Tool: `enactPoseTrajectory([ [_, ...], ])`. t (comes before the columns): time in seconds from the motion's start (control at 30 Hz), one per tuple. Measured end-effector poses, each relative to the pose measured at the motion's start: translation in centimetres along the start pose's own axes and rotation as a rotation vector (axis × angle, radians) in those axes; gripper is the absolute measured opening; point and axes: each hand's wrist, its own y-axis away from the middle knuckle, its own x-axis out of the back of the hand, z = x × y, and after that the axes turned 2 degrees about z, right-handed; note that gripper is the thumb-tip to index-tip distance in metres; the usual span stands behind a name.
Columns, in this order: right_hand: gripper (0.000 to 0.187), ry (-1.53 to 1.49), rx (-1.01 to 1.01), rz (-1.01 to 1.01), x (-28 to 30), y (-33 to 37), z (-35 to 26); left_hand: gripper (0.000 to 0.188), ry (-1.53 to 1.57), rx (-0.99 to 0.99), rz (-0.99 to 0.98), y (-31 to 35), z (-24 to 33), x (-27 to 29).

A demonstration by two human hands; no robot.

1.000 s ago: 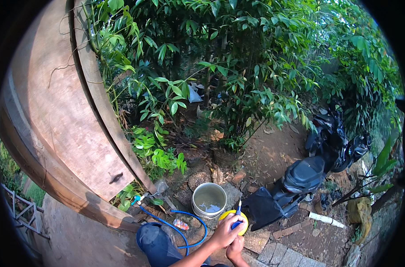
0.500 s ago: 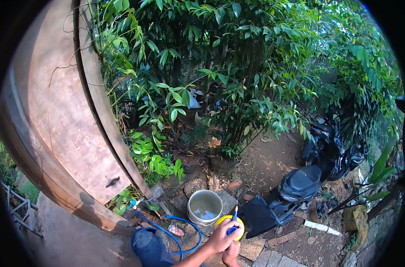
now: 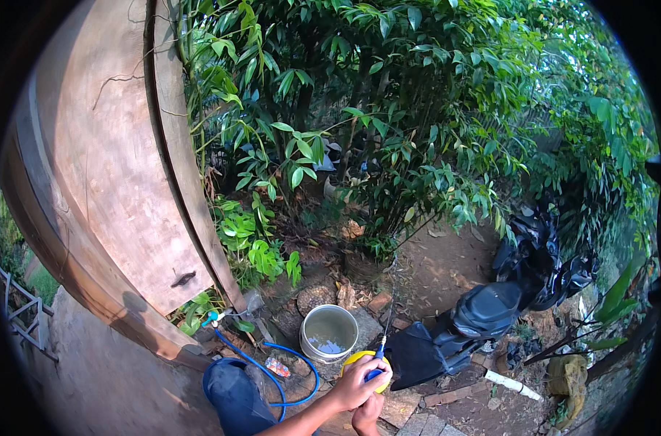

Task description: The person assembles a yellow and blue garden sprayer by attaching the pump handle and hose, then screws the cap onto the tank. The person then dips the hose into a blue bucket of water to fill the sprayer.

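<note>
My left hand [image 3: 354,388] is closed around a blue hose nozzle [image 3: 378,357] with a brass-coloured tip, pointing away from me. A thin stream of water [image 3: 394,291] runs from the tip toward the plants. Behind the nozzle is a round yellow thing [image 3: 353,359], mostly covered by my left hand; its kind is unclear. Just below, my right hand [image 3: 367,413] is closed against the yellow thing's near side, its fingers partly hidden. A whitish bucket [image 3: 304,338] holding water stands left of the nozzle. The blue hose [image 3: 317,381] curves over the ground from a tap [image 3: 213,317].
At right a black motorcycle [image 3: 485,309] stands close to my hands. A wooden board wall [image 3: 119,174] rises at left. Dense green bushes [image 3: 418,109] fill the far side. A white pipe [image 3: 513,385], bricks and a crumpled red wrapper [image 3: 277,365] lie on the ground. My knee [image 3: 232,396] is at lower left.
A water stream from the nozzle now shows clearly and reaches far forward. My hands and the nozzle have shifted slightly left in view, with the same grip. The view has moved a little.
</note>
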Motion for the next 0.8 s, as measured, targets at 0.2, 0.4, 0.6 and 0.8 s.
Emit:
enactPoseTrajectory([
  [0.2,0.034,0.007,-0.068,-0.010,-0.2,-0.2,-0.8,0.028,0.021,0.023,0.001,0.3,0.0,0.3],
  [0.4,0.052,0.068,-0.069,-0.004,-0.4,-0.2,-1.0,0.030,-0.003,-0.004,-0.001,0.3,0.4,0.7],
  [0.6,0.053,0.055,-0.100,0.006,-0.4,-0.2,-1.3,0.034,-0.053,-0.055,-0.031,0.0,1.0,0.9],
  [0.8,0.053,0.067,-0.105,0.014,-0.1,0.1,-1.5,0.035,-0.055,-0.034,-0.036,0.3,1.0,0.6],
])
